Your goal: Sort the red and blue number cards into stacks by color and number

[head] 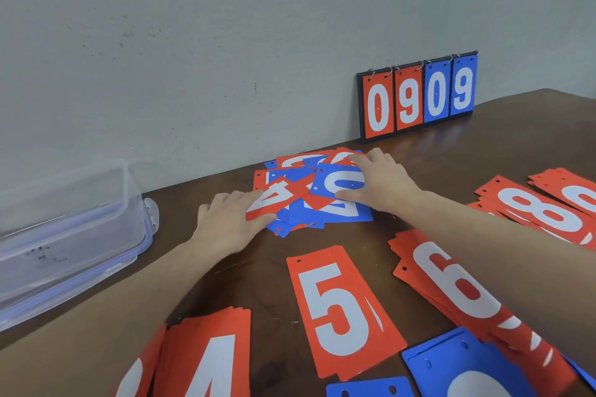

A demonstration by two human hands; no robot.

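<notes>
A mixed heap of red and blue number cards (338,214) lies near the wall on the brown table (264,267). My left hand (225,222) pinches a red 4 card (274,200) at the heap's left edge. My right hand (383,184) grips a blue 0 card (335,182) on top of the heap, thumb under its near edge. Sorted red stacks lie nearer me: a 4 stack (209,361), a 5 stack (342,309), a 6 stack (451,287), an 8 stack (541,209). Blue cards (464,364) sit at the bottom right.
A clear plastic box with a blue rim (64,235) stands at the left by the wall. A flip scoreboard (419,97) reading 0909 leans against the wall at the back right. Another red stack (577,187) lies at the right edge.
</notes>
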